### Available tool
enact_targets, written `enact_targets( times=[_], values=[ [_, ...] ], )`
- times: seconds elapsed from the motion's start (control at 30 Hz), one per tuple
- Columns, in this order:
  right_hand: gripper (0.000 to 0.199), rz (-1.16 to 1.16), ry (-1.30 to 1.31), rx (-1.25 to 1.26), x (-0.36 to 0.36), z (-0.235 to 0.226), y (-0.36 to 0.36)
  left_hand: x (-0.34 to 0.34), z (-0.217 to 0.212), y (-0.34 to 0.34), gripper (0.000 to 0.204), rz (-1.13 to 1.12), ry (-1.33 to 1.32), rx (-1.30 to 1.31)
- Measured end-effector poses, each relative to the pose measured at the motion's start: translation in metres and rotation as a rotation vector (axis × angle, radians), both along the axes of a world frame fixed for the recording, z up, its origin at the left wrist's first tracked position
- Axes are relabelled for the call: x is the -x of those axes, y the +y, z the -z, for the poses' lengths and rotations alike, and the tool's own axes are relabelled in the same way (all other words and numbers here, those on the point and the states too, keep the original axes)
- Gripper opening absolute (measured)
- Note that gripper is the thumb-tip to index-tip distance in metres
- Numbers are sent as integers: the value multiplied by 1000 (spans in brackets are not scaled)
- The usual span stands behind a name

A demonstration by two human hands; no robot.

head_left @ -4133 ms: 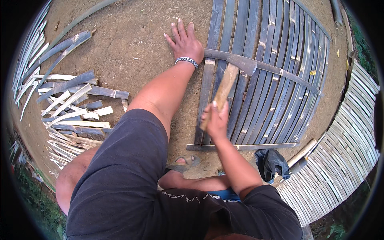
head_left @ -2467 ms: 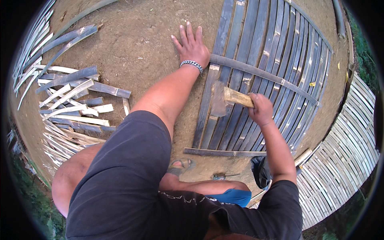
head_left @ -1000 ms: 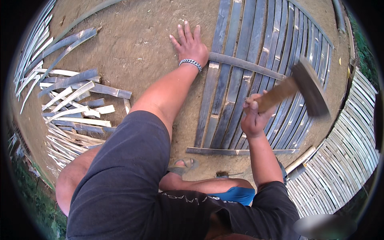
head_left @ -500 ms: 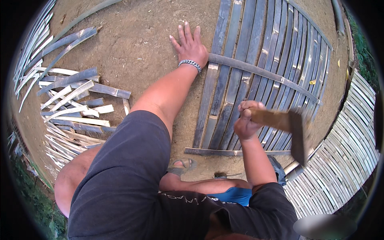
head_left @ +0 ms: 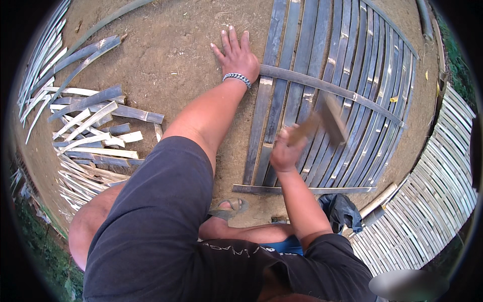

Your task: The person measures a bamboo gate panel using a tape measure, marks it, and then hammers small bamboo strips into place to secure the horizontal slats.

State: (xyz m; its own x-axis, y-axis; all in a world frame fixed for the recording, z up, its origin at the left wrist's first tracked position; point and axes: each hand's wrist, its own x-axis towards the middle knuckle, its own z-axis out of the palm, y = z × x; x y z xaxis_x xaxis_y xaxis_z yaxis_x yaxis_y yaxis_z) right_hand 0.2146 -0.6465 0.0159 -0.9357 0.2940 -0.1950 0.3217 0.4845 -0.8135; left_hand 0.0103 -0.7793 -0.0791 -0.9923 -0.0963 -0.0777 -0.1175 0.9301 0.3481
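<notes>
My left hand (head_left: 238,58), a chain bracelet on its wrist, rests flat on the dirt with fingers spread. Its outer edge is beside the end of a dark bamboo cross strip (head_left: 313,82). That strip lies over a panel of long, dark split-bamboo slats (head_left: 347,138). Closed around a wooden handle, my right hand (head_left: 286,155) holds a hatchet (head_left: 329,121) above the panel. The hatchet's dark metal head is blurred by motion. Another cross strip (head_left: 307,190) runs along the panel's near edge, and a third (head_left: 390,26) along its far edge.
Cut bamboo pieces (head_left: 113,111) lie piled on the left, with long pale strips (head_left: 43,65) beyond them. A black plastic bag (head_left: 342,214) sits beside my right arm. At the right is a pale slatted bamboo mat (head_left: 422,196), next to a bamboo pole (head_left: 383,197).
My right hand has swung the hatchet leftward, from the panel's right side to over its middle, its head now higher up. My left hand has barely moved.
</notes>
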Motion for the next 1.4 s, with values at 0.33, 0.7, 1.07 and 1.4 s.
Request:
enact_targets(
  times=[0.33,0.7,1.07,1.4],
  values=[
    [36,88,60,92,-4,14,-16,2,-3,-2,64,7,14,-29],
    [40,-32,122,-320,-13,16,-8,-2,2,-2,65,2,21,-25],
    [41,-198,-508,-306,24,2,4,1,1,0,66,-10,-7,-23],
    [40,-134,-377,-305,34,-18,1,-1,-1,-1,68,-5,-19,5]
  ],
)
